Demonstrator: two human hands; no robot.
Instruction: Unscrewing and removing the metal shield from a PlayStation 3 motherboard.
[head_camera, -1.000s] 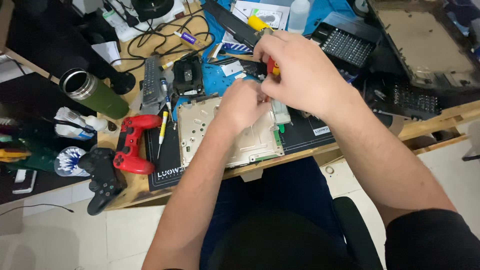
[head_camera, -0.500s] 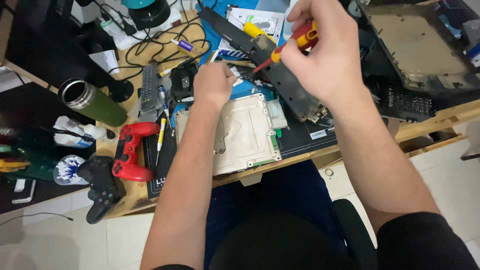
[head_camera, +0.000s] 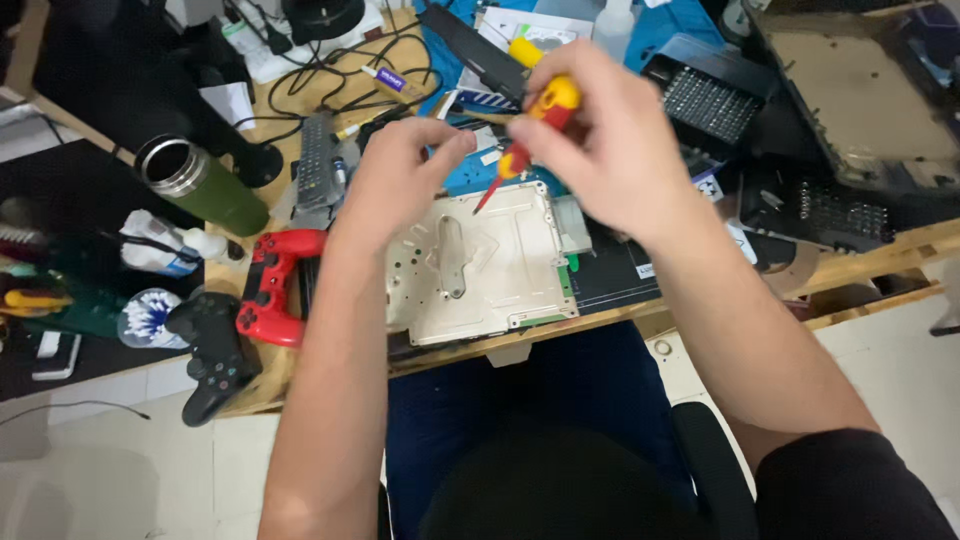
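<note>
Your right hand (head_camera: 610, 150) grips a screwdriver (head_camera: 528, 130), fingers wrapped around its red-yellow handle, tip just above the metal plate (head_camera: 480, 265) at the desk's (head_camera: 700, 300) near edge. Your left hand (head_camera: 395, 185) hovers beside the tip, fingertips pinched together.

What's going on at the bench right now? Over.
Right hand grips screwdriver, tip over metal plate. Left hand at its tip. Red controller beside plate.

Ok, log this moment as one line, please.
right hand: grips red-yellow screwdriver, tip above metal shield plate | left hand: fingers pinched by the tip | red gamepad: left of plate
</note>
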